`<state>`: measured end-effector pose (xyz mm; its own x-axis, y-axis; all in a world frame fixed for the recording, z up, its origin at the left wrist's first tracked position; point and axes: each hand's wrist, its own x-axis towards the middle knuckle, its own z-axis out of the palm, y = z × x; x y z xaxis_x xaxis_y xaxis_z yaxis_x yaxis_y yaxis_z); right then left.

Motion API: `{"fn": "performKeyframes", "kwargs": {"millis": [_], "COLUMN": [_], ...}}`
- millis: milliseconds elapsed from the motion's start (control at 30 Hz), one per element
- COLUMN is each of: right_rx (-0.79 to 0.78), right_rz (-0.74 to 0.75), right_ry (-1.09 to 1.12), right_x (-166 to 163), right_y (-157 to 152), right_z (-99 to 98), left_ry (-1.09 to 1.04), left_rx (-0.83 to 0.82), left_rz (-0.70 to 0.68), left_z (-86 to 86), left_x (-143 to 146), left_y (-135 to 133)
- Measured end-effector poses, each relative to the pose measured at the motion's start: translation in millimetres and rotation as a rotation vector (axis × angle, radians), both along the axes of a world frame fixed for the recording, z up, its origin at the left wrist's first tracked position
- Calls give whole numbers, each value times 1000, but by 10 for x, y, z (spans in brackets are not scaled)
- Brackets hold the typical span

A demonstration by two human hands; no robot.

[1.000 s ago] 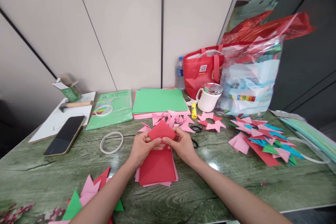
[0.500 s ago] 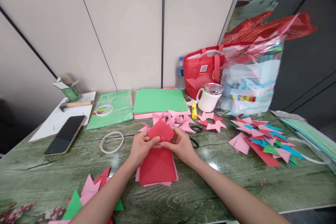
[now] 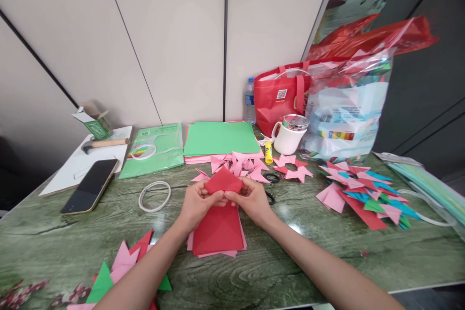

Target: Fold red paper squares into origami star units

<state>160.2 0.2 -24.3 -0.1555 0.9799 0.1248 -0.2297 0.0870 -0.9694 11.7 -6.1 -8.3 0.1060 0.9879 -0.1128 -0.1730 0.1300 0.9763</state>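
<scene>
A small red sheet of folded paper (image 3: 224,180) is held up between both hands, its top corner pointing away from me. My left hand (image 3: 198,203) pinches its left side, thumb on the near edge. On the right side, my right hand (image 3: 252,199) grips it the same way, and the two thumb tips nearly meet at the middle. Under the hands lies a stack of red and pink paper squares (image 3: 218,237). Pink folded paper pieces (image 3: 241,164) sit just behind the hands. A black-handled tool (image 3: 271,197), partly hidden, is beside my right hand.
Along the back stand green sheets (image 3: 220,138), a glue stick (image 3: 268,152), a white mug (image 3: 288,138) and a red bag (image 3: 279,97). At left are a phone (image 3: 90,186), a hammer (image 3: 109,143) and tape rolls (image 3: 154,197). Folded pieces (image 3: 363,189) lie at right.
The near corner of the red paper has been folded in, so its lower edge now looks straighter. Both thumbs have moved up slightly and closer together.
</scene>
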Motion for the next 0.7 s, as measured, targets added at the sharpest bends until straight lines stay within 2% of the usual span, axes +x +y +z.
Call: {"fn": "performKeyframes", "kwargs": {"millis": [133, 300, 500, 700], "right_rx": [-52, -24, -94, -147], "right_rz": [9, 82, 73, 104], "right_ry": [30, 37, 94, 122], "right_x": [10, 31, 48, 44], "right_y": [24, 66, 49, 34], "right_z": [-9, -59, -31, -6], "left_ry": [-17, 5, -40, 4], "left_rx": [6, 20, 0, 26], "left_rz": [8, 46, -35, -48], "left_z": [-31, -28, -38, -26], "left_x": [6, -10, -24, -40], "left_y": [7, 35, 37, 30]}}
